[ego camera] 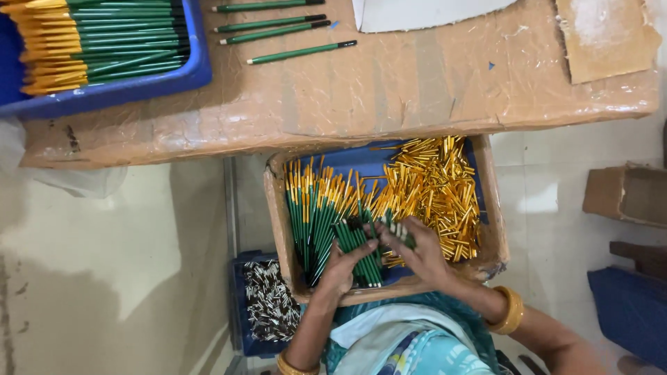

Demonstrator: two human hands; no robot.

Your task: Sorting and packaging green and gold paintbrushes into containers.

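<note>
Inspector: Hands?
Clerk: Left hand (340,267) and right hand (417,253) both closed on the green pencil bundle (358,250), near edge of the cardboard box (278,215).
Inspector: Axis?
Clerk: Pointing away, toward the desk (389,90); left hand nearer the butt ends.

Your green pencils (326,222) look like smooth painted wood, the gold ferrules (434,187) shiny metal. They lie in a matt cardboard box (278,222) (edges rough). The table (389,90) on the far side wears glossy, wrinkled tape.
</note>
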